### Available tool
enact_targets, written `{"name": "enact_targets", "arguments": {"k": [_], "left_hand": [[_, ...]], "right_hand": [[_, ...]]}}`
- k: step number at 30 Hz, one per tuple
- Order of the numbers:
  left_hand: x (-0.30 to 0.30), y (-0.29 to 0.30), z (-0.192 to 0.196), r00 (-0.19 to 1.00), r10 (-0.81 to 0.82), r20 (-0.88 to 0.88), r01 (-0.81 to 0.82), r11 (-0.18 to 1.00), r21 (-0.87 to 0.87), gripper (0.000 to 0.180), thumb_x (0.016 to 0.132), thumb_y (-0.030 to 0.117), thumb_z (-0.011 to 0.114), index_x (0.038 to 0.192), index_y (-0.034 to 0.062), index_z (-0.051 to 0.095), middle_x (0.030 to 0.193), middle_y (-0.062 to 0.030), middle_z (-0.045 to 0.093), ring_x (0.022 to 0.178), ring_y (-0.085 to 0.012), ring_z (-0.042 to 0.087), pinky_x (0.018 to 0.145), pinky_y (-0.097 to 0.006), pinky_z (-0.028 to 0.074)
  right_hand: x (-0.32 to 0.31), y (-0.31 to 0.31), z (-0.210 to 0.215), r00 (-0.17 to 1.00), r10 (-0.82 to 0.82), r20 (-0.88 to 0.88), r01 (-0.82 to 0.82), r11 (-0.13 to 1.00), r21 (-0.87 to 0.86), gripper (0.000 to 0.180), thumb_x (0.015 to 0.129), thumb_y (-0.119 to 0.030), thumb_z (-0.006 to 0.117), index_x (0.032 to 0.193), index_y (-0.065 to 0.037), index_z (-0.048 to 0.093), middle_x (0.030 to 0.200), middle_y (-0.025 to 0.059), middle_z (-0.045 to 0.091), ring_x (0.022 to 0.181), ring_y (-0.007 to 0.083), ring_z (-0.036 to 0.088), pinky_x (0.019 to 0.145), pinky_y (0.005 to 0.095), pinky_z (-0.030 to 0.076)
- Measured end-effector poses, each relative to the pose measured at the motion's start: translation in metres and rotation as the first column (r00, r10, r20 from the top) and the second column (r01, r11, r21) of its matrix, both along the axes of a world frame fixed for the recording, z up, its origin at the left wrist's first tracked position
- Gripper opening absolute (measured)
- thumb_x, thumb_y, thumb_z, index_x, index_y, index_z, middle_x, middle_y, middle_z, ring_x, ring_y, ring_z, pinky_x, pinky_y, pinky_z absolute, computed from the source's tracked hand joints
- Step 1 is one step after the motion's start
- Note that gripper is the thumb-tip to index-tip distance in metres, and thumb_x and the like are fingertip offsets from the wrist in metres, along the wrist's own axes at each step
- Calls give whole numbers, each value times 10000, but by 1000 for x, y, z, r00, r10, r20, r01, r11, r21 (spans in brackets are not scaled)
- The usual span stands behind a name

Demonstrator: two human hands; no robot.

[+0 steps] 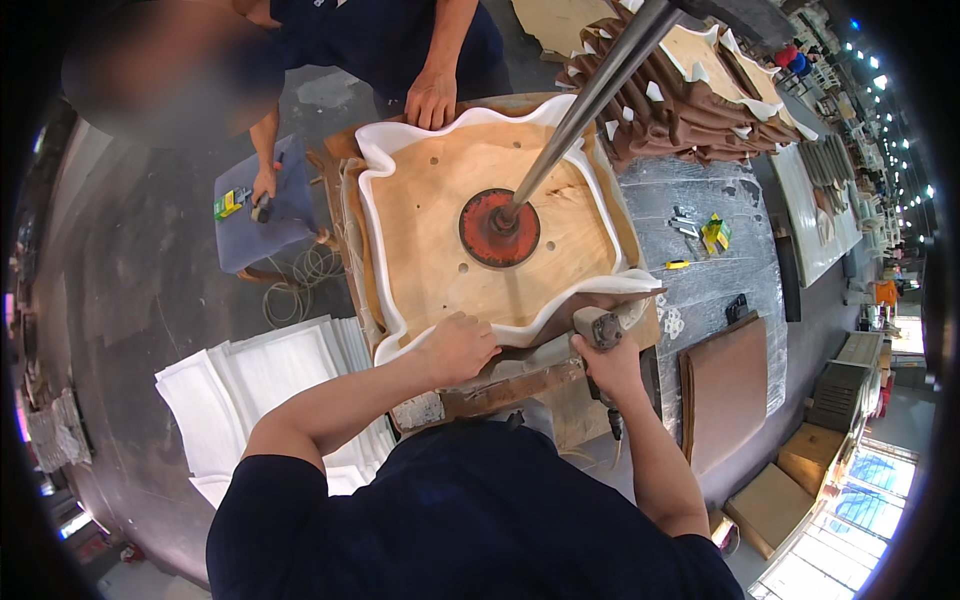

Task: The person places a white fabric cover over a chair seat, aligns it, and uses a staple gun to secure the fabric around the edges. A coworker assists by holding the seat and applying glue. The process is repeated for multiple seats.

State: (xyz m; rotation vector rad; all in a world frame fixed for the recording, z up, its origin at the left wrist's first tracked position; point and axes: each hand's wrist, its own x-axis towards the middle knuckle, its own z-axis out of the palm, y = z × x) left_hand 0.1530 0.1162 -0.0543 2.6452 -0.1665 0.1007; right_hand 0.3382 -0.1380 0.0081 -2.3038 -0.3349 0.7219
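Observation:
A square wooden seat panel (400, 240) lies underside up, with white padding (368, 215) folded up around its rim. At its near edge my left hand (460, 348) is closed over the padding and brown cover (590, 300). My right hand (612, 368) grips a staple gun (598, 328) beside the near right corner, its air hose hanging below. A round red press plate (499, 228) on a slanting metal rod (590, 105) rests on the panel's middle. Across from me a co-worker's hand (432, 98) holds the far edge.
The co-worker's other hand (264, 185) is at a tool on a blue-topped stool (265, 215). White padding sheets (240, 395) are stacked at left. Right stand folded brown covers (735, 380), a yellow-green box (716, 233) with staple strips, and a stack of brown-covered panels (670, 110).

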Motion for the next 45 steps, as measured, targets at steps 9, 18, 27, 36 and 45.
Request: {"name": "enact_targets", "arguments": {"k": [9, 18, 27, 36, 45], "left_hand": [[-2, 24, -11, 980, 185, 68, -178, 980, -90, 225, 969, 338, 776, 837, 156, 765, 908, -21, 686, 977, -271, 608, 918, -457, 442], [-1, 8, -31, 915, 384, 126, -350, 909, -228, 208, 941, 304, 820, 822, 151, 745, 962, -32, 623, 1034, -297, 565, 945, -476, 410], [2, 8, -24, 902, 430, -48, -414, 826, -382, 198, 974, 308, 791, 877, 135, 791, 1026, -75, 596, 1061, -312, 559, 953, -487, 406], [1, 16, -22, 905, 416, -83, -414, 825, -385, 219, 990, 281, 754, 874, 105, 812, 1062, -83, 623, 1107, -311, 573, 982, -467, 443], [-1, 18, -26, 899, 438, -16, -404, 812, -421, 187, 966, 266, 784, 863, 110, 783, 1052, -75, 626, 1095, -322, 576, 986, -492, 428]], "right_hand": [[-17, 9, 9, 1000, -9, -24, 7, 998, -63, 479, 891, -272, 926, 1196, 61, 767, 1078, 197, 834, 1049, 303, 812, 936, 441, 613], [-48, 29, 43, 968, -67, -243, 70, 998, 3, 263, 948, -185, 884, 1080, 6, 760, 815, 39, 732, 603, 96, 658, 539, 287, 540], [-88, 82, 33, 932, -2, -363, 20, 999, 46, 278, 974, -262, 848, 1000, -3, 749, 656, 21, 687, 566, 110, 656, 535, 307, 526], [-89, 109, 35, 938, -7, -346, 4, 1000, -11, 290, 987, -270, 853, 997, 1, 750, 648, 15, 678, 548, 114, 642, 529, 309, 513], [-98, 121, 33, 943, -40, -329, -25, 981, -191, 288, 991, -267, 851, 973, 4, 756, 637, 21, 678, 549, 115, 641, 557, 319, 524]]}}
